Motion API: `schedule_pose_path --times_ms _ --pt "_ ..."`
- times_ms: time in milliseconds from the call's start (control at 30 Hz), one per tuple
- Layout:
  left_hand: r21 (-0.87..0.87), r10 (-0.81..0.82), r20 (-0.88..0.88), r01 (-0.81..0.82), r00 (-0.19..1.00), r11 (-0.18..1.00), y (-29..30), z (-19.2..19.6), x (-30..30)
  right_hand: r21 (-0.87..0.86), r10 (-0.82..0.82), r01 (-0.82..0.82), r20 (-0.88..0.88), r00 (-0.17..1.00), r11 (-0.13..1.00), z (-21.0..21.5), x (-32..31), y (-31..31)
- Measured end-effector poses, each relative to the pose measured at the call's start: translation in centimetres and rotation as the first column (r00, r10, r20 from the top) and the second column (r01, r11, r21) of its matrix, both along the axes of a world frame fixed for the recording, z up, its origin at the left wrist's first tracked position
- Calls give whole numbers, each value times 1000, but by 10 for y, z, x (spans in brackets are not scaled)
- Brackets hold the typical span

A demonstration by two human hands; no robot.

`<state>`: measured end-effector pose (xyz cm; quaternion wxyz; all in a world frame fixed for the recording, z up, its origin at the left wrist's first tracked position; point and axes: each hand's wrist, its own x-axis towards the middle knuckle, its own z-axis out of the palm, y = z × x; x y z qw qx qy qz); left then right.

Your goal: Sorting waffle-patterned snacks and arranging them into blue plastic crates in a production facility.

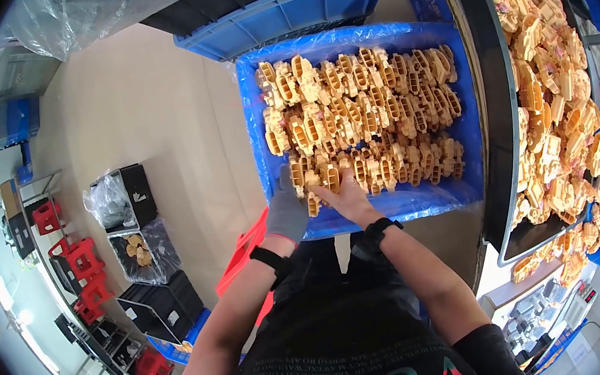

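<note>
Rows of tan moulded parts (336,119) with slot-like openings stand packed in a blue plastic crate (422,206) lined with clear film. At the left end of the nearest row, my left hand (287,208), in a grey glove, is closed against the end parts. My bare right hand (352,200) grips the front of the same row, thumb and fingers around a tan moulded part (332,178). Another tan part (313,204) sticks out toward me between the hands. The parts partly hide the fingertips of both hands.
To the right, a black tray (498,125) holds a loose heap of tan parts (547,97). Stacked blue and black crates (286,13) stand beyond the work crate. A red stool (244,250) is by my left arm; black bins (140,196) stand farther left.
</note>
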<state>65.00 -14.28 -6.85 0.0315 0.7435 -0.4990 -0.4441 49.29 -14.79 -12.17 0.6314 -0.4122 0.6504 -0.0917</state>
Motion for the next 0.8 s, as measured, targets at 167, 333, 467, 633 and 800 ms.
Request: schedule_pose_path --times_ms 167,333,467,633,800 --pt "74 -421 247 417 873 906 -11 11 2 -99 131 -154 -210 969 983 -12 19 8" --pt "40 -621 467 686 630 726 -9 -4 4 -5 149 -153 -197 969 988 -15 25 6" --pt "16 -591 454 657 666 753 -18 -9 10 51 167 -161 -196 966 986 -20 25 7" --pt "-48 -599 491 706 633 706 -22 -19 16 92 196 -178 -259 946 980 -27 39 10" --pt "-68 -627 417 710 658 701 -23 -1 22 235 239 -188 -212 948 954 1 26 -3"
